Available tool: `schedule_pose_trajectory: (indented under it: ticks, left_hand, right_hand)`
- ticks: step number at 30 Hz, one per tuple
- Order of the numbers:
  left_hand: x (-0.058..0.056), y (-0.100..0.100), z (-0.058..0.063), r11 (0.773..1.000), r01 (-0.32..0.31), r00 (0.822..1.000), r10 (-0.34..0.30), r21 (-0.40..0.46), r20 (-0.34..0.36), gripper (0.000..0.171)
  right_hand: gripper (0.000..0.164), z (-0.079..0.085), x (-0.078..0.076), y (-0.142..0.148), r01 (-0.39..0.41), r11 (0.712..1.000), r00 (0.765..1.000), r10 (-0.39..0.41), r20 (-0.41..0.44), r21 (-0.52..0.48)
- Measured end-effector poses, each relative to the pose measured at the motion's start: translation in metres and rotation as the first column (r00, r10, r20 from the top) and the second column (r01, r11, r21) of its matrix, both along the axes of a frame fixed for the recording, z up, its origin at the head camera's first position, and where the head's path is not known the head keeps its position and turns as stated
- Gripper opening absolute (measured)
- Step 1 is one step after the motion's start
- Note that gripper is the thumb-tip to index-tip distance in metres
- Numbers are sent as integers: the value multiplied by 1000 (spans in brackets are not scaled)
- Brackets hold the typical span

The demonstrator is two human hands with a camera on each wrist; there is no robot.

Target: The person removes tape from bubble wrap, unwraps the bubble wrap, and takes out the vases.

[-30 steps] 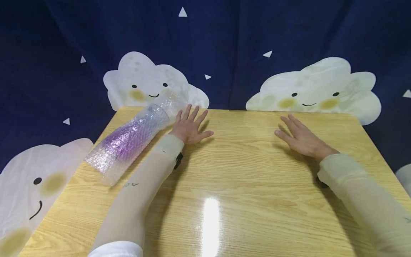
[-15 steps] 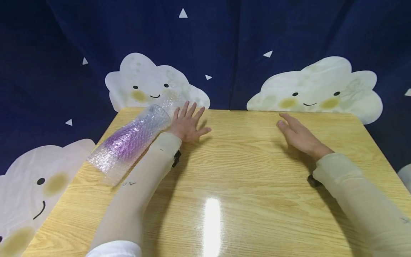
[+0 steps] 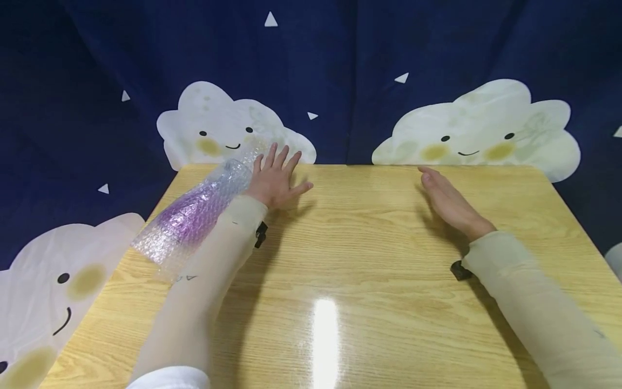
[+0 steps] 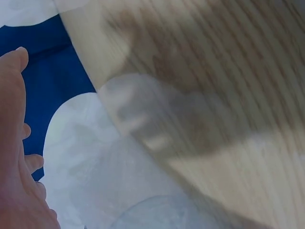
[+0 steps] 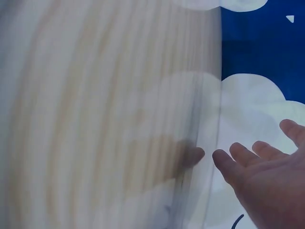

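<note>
A long bundle in clear bubble wrap (image 3: 189, 216), purple in the middle, lies slantwise on the left side of the wooden table (image 3: 379, 270). My left hand (image 3: 274, 181) hovers beside its far end, fingers spread and holding nothing; the sleeve overlaps the bundle's near part. In the left wrist view, that left hand (image 4: 16, 143) shows at the left edge, with clear film (image 4: 157, 214) below. Over the right side of the table, my right hand (image 3: 449, 202) is held thumb up, fingers straight. Its fingers (image 5: 243, 155) also look extended in the right wrist view.
Behind the table hangs a dark blue curtain (image 3: 345, 70) printed with smiling white clouds. The table's back edge (image 3: 359, 165) meets it. A bright light reflection (image 3: 324, 340) lies on the near tabletop. Each wrist carries a small black device (image 3: 261, 235).
My left hand has shifted slightly left and farther back, closer over the bundle's far end. The right hand has turned from palm down to thumb up. The bundle has stayed put.
</note>
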State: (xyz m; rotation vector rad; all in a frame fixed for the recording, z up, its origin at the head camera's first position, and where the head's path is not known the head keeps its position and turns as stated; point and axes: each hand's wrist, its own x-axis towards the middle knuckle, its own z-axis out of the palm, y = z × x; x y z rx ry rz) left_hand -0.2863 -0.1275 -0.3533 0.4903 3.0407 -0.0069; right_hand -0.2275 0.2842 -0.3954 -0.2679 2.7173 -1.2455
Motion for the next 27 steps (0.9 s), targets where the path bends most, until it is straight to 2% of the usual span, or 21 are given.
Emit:
schedule_pose_trajectory:
  ticks: [10,18,27]
  left_hand:
    - [3,-17,12,999,-30,1000,30,-16,0,94]
    - [3,-33,25,996,-82,996,83,-40,25,98]
    - [5,-53,30,992,-117,993,118,-47,30,99]
  right_hand:
    - [74,-1,3,-17,0,994,999,3,33,-111]
    - [74,-3,6,-27,-24,967,999,35,39,-254]
    - [74,-6,8,-42,-22,953,1000,27,13,-304]
